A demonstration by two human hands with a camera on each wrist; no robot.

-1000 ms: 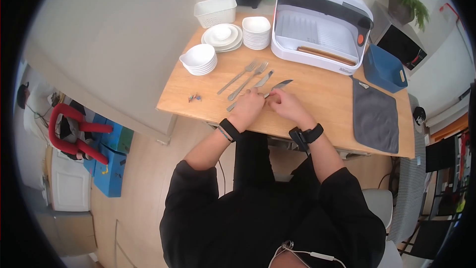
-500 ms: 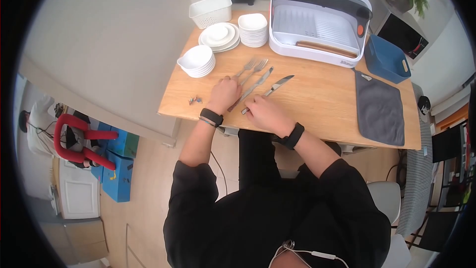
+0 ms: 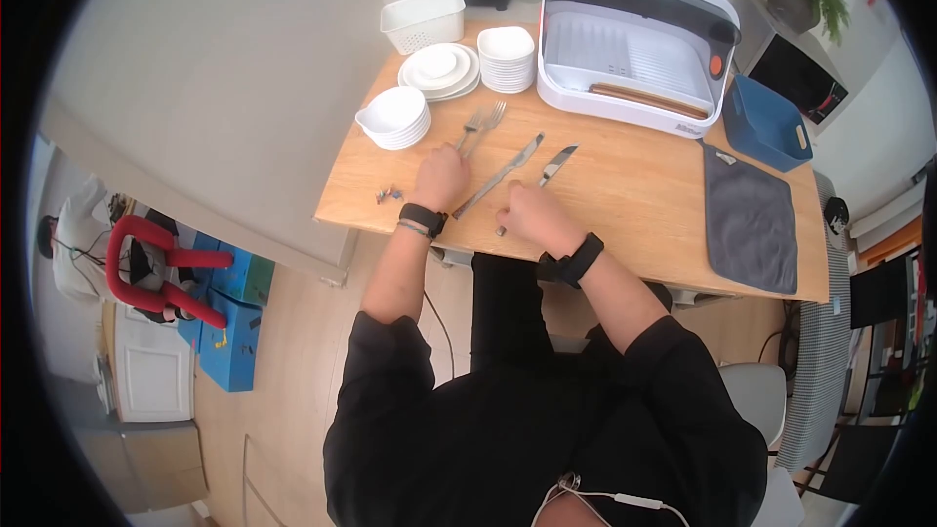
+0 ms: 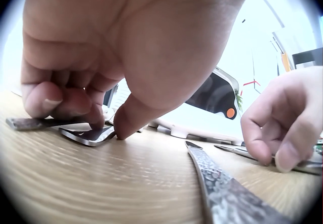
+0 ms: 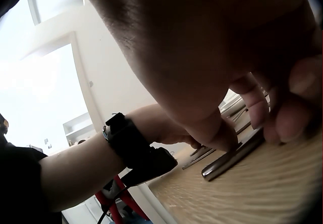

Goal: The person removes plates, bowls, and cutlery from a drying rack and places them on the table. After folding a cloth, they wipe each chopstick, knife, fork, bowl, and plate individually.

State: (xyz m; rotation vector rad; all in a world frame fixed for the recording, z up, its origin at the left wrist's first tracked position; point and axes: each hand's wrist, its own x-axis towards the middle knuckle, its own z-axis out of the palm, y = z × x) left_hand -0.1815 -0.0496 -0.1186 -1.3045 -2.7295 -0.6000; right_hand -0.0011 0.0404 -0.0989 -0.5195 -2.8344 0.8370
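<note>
In the head view my left hand (image 3: 442,179) is over the handles of two forks (image 3: 496,115), whose tines point away from me. The left wrist view shows its thumb and a finger pinching one fork handle (image 4: 91,137), with other fingertips on the second handle (image 4: 30,123). My right hand (image 3: 537,218) pinches the handle of a table knife (image 3: 560,162) lying on the wooden table; the handle's rounded end (image 5: 214,171) shows in the right wrist view. Between the hands lies another table knife (image 3: 501,176) with a patterned handle, untouched.
White bowls (image 3: 395,115), plates (image 3: 459,86), stacked square dishes (image 3: 507,59) and a white basket (image 3: 423,20) stand at the back left. A white dish cabinet (image 3: 625,102) is behind. To the right are a blue bin (image 3: 761,132) and a grey cloth (image 3: 752,224). Small colourful bits (image 3: 389,194) lie left.
My hands were close together by the right knife and have parted. The left hand went to the forks, which have shifted left. The right knife has turned slightly under the right hand.
</note>
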